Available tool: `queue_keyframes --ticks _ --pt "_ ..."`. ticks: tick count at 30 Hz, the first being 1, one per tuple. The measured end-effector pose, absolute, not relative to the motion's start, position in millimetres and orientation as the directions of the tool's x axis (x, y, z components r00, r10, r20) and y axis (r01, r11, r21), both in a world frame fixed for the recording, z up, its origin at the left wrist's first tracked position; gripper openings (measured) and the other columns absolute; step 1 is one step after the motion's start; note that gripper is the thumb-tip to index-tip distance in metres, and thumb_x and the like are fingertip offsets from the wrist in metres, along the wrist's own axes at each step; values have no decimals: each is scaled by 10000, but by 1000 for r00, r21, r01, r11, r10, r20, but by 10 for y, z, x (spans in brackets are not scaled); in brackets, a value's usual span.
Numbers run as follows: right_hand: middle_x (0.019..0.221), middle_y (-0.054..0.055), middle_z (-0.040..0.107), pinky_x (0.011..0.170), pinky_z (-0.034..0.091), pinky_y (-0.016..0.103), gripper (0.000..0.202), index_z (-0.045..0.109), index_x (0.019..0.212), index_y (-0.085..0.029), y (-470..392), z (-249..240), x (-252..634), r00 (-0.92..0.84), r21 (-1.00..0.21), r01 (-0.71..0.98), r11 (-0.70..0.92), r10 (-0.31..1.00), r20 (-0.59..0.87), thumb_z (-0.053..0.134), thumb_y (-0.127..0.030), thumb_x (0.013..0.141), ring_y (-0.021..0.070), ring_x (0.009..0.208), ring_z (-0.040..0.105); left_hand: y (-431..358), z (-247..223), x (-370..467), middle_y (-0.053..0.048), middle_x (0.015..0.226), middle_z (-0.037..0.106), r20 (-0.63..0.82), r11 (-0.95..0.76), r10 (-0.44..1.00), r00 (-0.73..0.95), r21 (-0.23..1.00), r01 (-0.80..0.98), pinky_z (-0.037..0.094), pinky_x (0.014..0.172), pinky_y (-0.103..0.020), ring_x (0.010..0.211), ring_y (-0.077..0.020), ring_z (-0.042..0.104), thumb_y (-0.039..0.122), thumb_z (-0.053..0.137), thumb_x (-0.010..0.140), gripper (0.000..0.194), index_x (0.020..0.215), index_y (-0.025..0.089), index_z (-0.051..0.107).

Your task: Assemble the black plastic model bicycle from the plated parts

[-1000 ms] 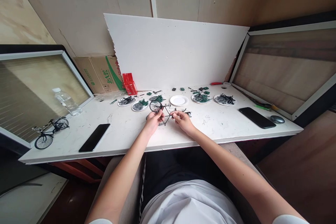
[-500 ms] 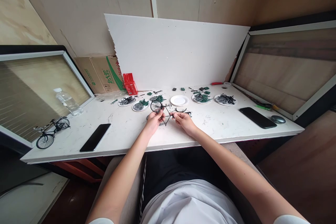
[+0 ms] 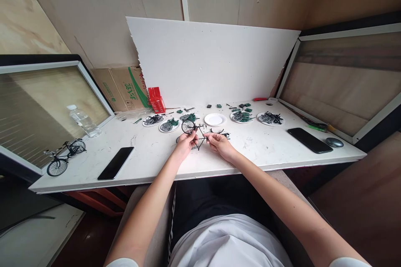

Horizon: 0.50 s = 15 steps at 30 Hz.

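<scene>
A small black model bicycle (image 3: 188,127) is held just above the near middle of the white table, with one spoked wheel facing up. My left hand (image 3: 187,142) is closed on it near that wheel. The fingertips of my right hand (image 3: 219,142) pinch the frame on the right side; whether they also hold a small part is too small to tell. Dark curved parts (image 3: 217,132) lie just behind my right hand. Behind the bicycle stands a white paper plate (image 3: 215,119) with nothing on it.
Paper plates of black parts (image 3: 271,118) and green parts (image 3: 169,124) line the back. Another model bicycle (image 3: 66,156) stands at the left, beside a water bottle (image 3: 84,121). Phones lie left (image 3: 115,163) and right (image 3: 309,140), the right one near a mouse (image 3: 334,142).
The whole view has shifted slightly to the right. Both hands keep the same hold on the bicycle, with hardly any visible movement.
</scene>
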State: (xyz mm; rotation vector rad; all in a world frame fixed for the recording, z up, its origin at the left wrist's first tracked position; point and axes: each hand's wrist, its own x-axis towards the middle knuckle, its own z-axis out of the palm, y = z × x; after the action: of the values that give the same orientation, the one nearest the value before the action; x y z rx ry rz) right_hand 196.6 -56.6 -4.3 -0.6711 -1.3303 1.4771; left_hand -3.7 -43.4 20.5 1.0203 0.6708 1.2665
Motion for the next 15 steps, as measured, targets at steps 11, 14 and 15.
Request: queue_keyframes --ticks 11,14,15 --pt "818 -17 560 509 200 241 623 606 1311 -210 -546 -61 1971 -378 -917 -393 67 897 228 829 -567 852 65 543 282 -421 190 -55 -4 737 630 109 9 966 235 892 -453 444 603 -230 613 -93 546 398 958 714 462 991 111 725" --pt "803 -24 555 512 194 243 630 590 1313 -216 -542 -63 1967 -364 -913 -404 55 906 216 832 -564 847 64 537 268 -423 194 -52 -5 736 628 110 9 967 231 887 -461 444 599 -226 616 -91 546 393 964 704 461 973 108 722" --pt "800 -25 553 513 191 244 633 588 1311 -215 -541 -64 1966 -358 -913 -405 54 909 213 833 -568 845 64 536 264 -424 196 -51 -5 736 627 112 9 967 231 884 -467 444 598 -226 618 -92 547 388 966 701 459 967 107 719"
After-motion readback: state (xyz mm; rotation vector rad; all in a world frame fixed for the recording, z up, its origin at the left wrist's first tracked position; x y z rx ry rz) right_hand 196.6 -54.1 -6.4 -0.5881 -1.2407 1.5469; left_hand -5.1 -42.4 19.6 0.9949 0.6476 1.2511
